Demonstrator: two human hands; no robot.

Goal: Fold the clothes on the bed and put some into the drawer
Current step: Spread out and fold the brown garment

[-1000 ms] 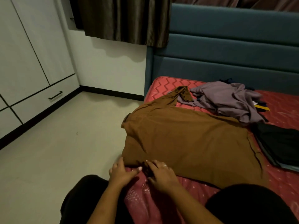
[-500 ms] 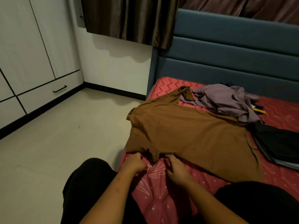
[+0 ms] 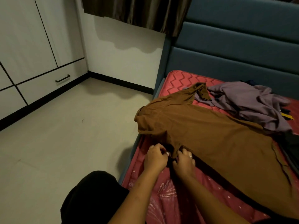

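A large brown garment [image 3: 208, 139] lies spread across the red bed [image 3: 171, 198], its collar end toward the bed's left edge. My left hand [image 3: 155, 156] and my right hand [image 3: 184, 160] sit close together at its near edge, and both pinch a bunched corner of the brown cloth. A ring shows on my right hand. A crumpled purple garment [image 3: 252, 102] lies behind it near the headboard. A dark garment [image 3: 292, 143] shows at the far right edge. The white drawer [image 3: 48, 83] with a black handle is low in the wardrobe at left.
A blue padded headboard [image 3: 239, 50] backs the bed. Brown curtains [image 3: 137, 12] hang above the wall. Pale floor [image 3: 64, 143] stretches between the bed and the wardrobe. My knees in black clothing [image 3: 92, 199] are at the bottom.
Both hands gathered the garment's near edge into a bunch and drew closer together. The brown cloth's near left part pulled in from the bed edge. The camera shifted.
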